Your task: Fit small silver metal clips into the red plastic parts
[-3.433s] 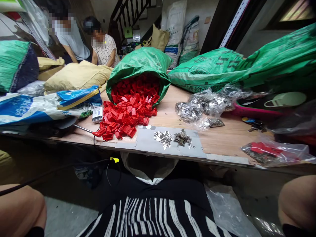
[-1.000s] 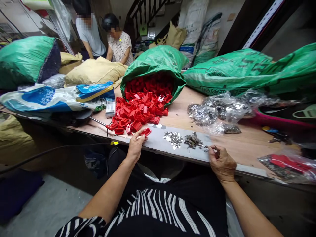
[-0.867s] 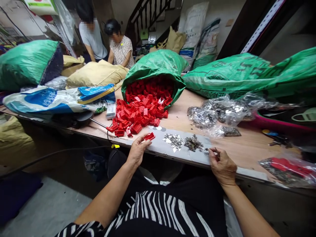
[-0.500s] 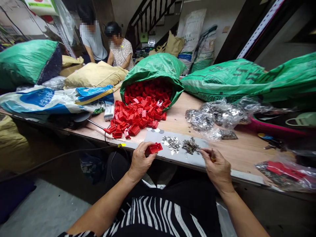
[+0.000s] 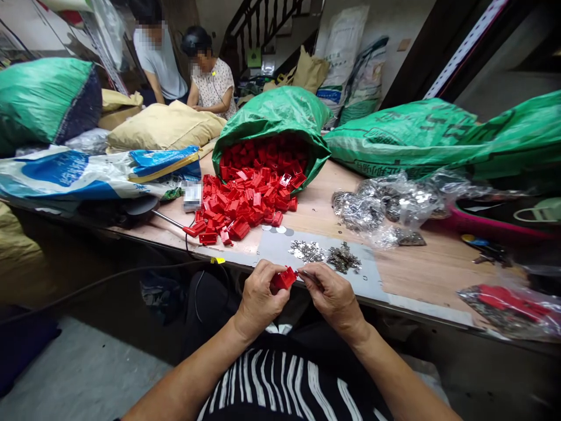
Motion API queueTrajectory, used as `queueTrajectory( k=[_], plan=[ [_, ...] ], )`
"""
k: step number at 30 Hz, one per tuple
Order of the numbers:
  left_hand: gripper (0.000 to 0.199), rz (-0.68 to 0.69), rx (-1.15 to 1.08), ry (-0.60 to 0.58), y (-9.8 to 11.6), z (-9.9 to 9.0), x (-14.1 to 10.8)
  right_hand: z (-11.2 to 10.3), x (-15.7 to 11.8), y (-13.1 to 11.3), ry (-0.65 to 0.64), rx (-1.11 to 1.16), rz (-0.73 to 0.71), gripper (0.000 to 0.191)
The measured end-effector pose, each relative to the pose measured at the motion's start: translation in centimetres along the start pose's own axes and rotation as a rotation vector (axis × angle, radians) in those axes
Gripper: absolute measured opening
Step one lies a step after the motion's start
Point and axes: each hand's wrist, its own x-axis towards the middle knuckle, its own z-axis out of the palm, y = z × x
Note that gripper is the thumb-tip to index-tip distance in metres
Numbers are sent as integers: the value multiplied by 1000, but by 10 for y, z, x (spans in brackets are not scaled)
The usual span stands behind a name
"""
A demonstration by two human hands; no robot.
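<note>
My left hand (image 5: 262,295) is closed around a red plastic housing (image 5: 286,278), held just in front of the table edge. Against its right end, my right hand (image 5: 333,295) pinches something small; the fingers hide most of it, so I cannot make it out. Beyond the hands, a grey sheet (image 5: 372,278) carries a pile of shiny flat metal pieces (image 5: 307,250) and, to its right, a pile of darker small metal parts (image 5: 344,258). More red plastic housings (image 5: 245,202) spill from a green woven sack (image 5: 280,111) behind.
Clear bags of metal parts (image 5: 385,204) lie at the right, near a pink tray (image 5: 473,225). A bag with red pieces (image 5: 512,304) is at the table's right edge. Sacks line the back. Two people (image 5: 213,88) work behind the table. A dark cable (image 5: 131,272) runs at the left.
My right hand has moved left from the dark metal pile to the red housing. The housing has turned and shifted slightly right in my left hand.
</note>
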Motion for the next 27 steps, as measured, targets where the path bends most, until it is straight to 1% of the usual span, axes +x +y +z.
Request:
queueTrajectory(
  k=[3,9,14,18,21,23,27],
  plan=[
    [30,-23,-14,-1,1,2,-1,1,-1,-1,4,6,11,11],
    [31,-47,-58,2,4,5,-6,3,-8,-2,-67,27,31,11],
    [35,-26,-62,34,3,6,-13,1,-12,-3,-98,85,33,12],
    [38,10,-58,8,3,7,-16,-1,-11,-5,-128,123,65,12],
    [39,11,-65,4,3,8,-18,-5,-10,-4,-181,190,146,13],
    [39,-6,-69,12,2,9,-18,-9,-9,0,-215,249,234,15],
    [39,-26,-83,5,1,10,-19,-15,-11,9,-193,325,448,19]
  ],
)
